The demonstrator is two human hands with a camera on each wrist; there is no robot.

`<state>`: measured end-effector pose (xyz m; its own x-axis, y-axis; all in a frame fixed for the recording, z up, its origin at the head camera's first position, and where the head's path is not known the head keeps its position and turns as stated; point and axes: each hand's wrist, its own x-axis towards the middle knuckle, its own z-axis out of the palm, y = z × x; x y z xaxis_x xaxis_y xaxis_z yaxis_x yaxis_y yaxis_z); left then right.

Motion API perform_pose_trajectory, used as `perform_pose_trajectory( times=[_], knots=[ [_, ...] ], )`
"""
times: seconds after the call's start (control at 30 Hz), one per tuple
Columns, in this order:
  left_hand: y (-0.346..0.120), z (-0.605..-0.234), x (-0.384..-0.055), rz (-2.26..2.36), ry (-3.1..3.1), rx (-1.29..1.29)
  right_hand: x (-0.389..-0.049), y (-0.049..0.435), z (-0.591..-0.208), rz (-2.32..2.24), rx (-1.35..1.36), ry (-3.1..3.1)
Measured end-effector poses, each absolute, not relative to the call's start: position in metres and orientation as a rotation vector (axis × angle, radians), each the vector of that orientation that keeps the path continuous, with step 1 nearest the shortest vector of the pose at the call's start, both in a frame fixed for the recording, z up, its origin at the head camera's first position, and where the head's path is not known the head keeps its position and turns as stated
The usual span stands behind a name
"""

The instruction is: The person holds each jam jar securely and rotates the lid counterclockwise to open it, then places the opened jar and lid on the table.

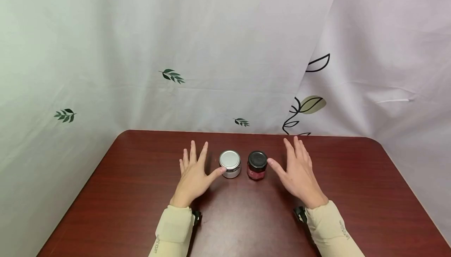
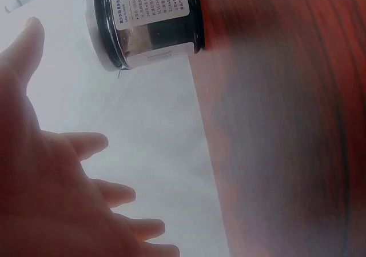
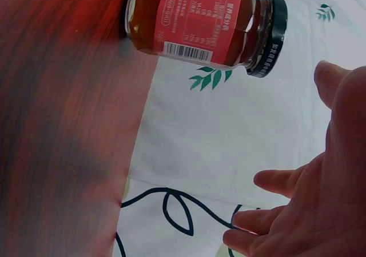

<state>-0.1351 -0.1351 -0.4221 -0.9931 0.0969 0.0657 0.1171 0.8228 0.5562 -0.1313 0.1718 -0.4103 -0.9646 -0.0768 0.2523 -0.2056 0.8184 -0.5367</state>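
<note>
Watching from far, I see the left hand (image 1: 193, 179) and the right hand (image 1: 298, 177), both with fingers spread, holding nothing. Between them, on the table (image 1: 236, 225), the silver-lidded jar (image 1: 230, 163) and the black-lidded jar (image 1: 257, 165) stand upright. Both look like glass, so I expect them stiff, rather heavy, slippery and fragile; I would grasp each around its middle.

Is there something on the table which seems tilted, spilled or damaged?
Nothing stands out. The silver-lidded jar and the black-lidded jar stand upright and apart with their lids on, and I see no spill or damage on the table.
</note>
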Motion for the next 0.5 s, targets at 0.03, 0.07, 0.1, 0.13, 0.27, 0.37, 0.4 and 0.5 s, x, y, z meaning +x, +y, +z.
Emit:
perform_pose_trajectory(
  times=[0.03,0.07,0.1,0.13,0.27,0.37,0.4,0.5],
  knots=[
    [-0.1351,-0.4224,-0.1353,-0.913,-2.965,-0.176,-0.1313,0.171,-0.4093,0.862,0.219,-2.783],
    [-0.1351,-0.4227,-0.1353,-0.917,-2.964,-0.177,-0.1312,0.1703,-0.4086,0.863,0.221,-2.78],
    [-0.1352,-0.4229,-0.1354,-0.919,-2.964,-0.178,-0.1313,0.1696,-0.4079,0.867,0.222,-2.78],
    [-0.1354,-0.4231,-0.1355,-0.924,-2.962,-0.179,-0.1312,0.1688,-0.4074,0.87,0.225,-2.777],
    [-0.1351,-0.4237,-0.1357,-0.938,-2.961,-0.183,-0.1311,0.1663,-0.4071,0.883,0.243,-2.755],
    [-0.1342,-0.4237,-0.1358,-0.95,-2.96,-0.187,-0.1311,0.1646,-0.4072,0.891,0.253,-2.739],
    [-0.1339,-0.4236,-0.1359,-0.953,-2.962,-0.189,-0.1313,0.1642,-0.4075,0.892,0.256,-2.736],
    [-0.1329,-0.4236,-0.1361,-0.958,-2.963,-0.2,-0.1315,0.1625,-0.4071,0.898,0.252,-2.742]
  ],
)
